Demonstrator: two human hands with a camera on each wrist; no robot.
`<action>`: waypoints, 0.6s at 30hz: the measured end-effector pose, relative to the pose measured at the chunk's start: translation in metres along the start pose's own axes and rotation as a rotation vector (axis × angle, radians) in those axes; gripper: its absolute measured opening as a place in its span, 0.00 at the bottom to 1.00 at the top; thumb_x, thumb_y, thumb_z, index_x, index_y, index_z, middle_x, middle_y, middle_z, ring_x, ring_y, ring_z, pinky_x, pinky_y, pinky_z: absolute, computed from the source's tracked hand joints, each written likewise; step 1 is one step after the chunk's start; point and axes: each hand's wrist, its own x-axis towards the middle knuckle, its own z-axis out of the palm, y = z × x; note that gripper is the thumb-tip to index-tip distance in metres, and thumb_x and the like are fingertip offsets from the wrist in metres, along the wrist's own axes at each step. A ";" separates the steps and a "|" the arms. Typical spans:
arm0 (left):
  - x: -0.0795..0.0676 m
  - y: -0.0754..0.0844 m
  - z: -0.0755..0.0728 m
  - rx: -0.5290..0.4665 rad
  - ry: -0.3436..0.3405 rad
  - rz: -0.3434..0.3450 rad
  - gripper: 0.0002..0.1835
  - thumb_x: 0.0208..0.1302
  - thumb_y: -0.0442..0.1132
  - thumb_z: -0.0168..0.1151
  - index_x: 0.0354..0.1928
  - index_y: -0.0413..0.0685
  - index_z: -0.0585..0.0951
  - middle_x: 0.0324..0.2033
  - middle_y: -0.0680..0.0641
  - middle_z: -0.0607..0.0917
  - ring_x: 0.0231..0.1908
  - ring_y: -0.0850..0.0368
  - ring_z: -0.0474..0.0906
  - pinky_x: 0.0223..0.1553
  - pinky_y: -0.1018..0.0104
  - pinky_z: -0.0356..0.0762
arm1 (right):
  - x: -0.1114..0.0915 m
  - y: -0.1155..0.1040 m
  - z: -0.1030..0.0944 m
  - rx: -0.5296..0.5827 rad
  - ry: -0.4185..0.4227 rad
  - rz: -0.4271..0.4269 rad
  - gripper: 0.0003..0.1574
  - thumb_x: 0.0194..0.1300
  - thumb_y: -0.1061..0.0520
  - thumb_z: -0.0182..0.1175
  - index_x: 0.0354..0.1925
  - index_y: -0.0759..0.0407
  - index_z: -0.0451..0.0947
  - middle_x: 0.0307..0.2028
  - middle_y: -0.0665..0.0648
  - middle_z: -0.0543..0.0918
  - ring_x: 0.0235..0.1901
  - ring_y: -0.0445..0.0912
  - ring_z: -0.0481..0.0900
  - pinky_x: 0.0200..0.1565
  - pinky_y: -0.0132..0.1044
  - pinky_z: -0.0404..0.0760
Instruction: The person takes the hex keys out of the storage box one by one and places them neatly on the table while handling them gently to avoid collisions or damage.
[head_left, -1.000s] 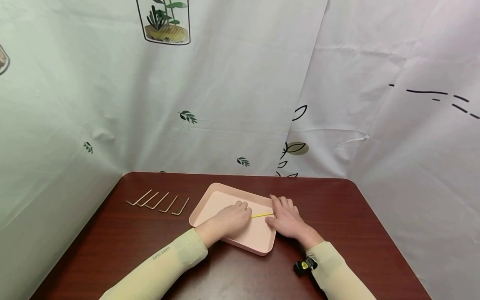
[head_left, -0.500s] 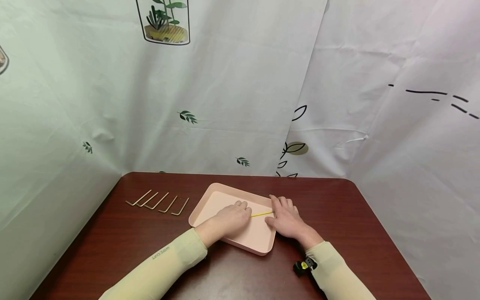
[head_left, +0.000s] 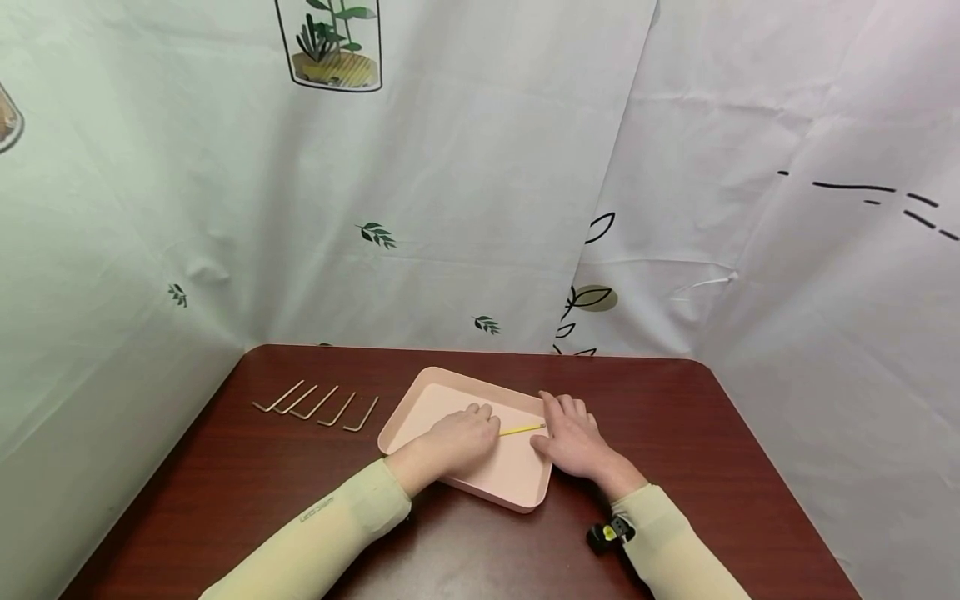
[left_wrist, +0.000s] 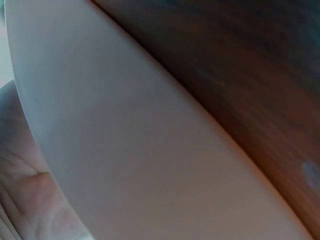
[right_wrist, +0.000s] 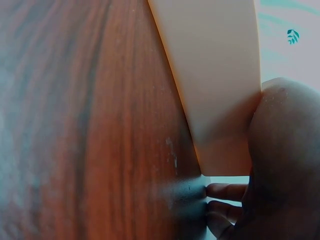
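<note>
A pink rectangular tray (head_left: 517,482) lies at an angle on the table. Over its middle, the left hand (head_left: 461,435) is palm down with fingers bent, pinching a thin yellow pencil (head_left: 521,430); the fingertips and the pencil's left part are hidden beneath it. The pencil's other end reaches toward the tray's right side, close to the right hand (head_left: 573,437). That hand grips the right rim, thumb inside and fingers over the outer side. The left wrist view has the tray's side wall (left_wrist: 130,135) and part of the palm; the right wrist view has fingers (right_wrist: 227,191) beyond the tray's corner.
Several L-shaped hex keys (head_left: 318,404) lie in a slanted row on the table (head_left: 247,500), left of the tray. White printed cloth (head_left: 450,208) hangs behind the table and on both sides. A small black device (head_left: 609,533) sits at the right sleeve cuff.
The left hand has shifted very slightly left, and the pencil's right end now shows just short of the right hand. Tray, right hand and hex keys stay in place.
</note>
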 end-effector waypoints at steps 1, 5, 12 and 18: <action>-0.001 -0.001 0.000 0.002 0.004 0.001 0.09 0.83 0.35 0.54 0.51 0.41 0.83 0.41 0.46 0.78 0.41 0.51 0.76 0.42 0.57 0.83 | 0.000 0.001 0.001 -0.001 0.000 0.002 0.52 0.69 0.46 0.65 0.81 0.68 0.62 0.65 0.72 0.73 0.64 0.70 0.68 0.59 0.72 0.68; -0.004 -0.004 0.000 0.004 0.016 -0.002 0.09 0.83 0.34 0.54 0.50 0.41 0.83 0.40 0.46 0.78 0.40 0.51 0.76 0.41 0.57 0.83 | 0.002 0.006 0.006 0.003 0.003 0.014 0.53 0.68 0.46 0.66 0.82 0.67 0.62 0.67 0.71 0.73 0.66 0.69 0.68 0.60 0.71 0.68; -0.009 -0.008 -0.001 0.000 0.018 -0.007 0.08 0.83 0.34 0.55 0.49 0.41 0.83 0.39 0.46 0.77 0.40 0.51 0.76 0.42 0.56 0.83 | 0.003 0.010 0.009 0.020 -0.007 0.028 0.52 0.69 0.46 0.66 0.83 0.65 0.62 0.68 0.70 0.73 0.67 0.68 0.67 0.62 0.70 0.67; -0.015 -0.012 -0.005 -0.007 0.027 -0.006 0.06 0.80 0.32 0.57 0.48 0.41 0.83 0.38 0.46 0.77 0.39 0.50 0.76 0.41 0.56 0.82 | 0.003 0.008 0.007 0.016 -0.016 0.035 0.53 0.70 0.46 0.66 0.83 0.65 0.62 0.68 0.70 0.72 0.67 0.68 0.66 0.63 0.70 0.67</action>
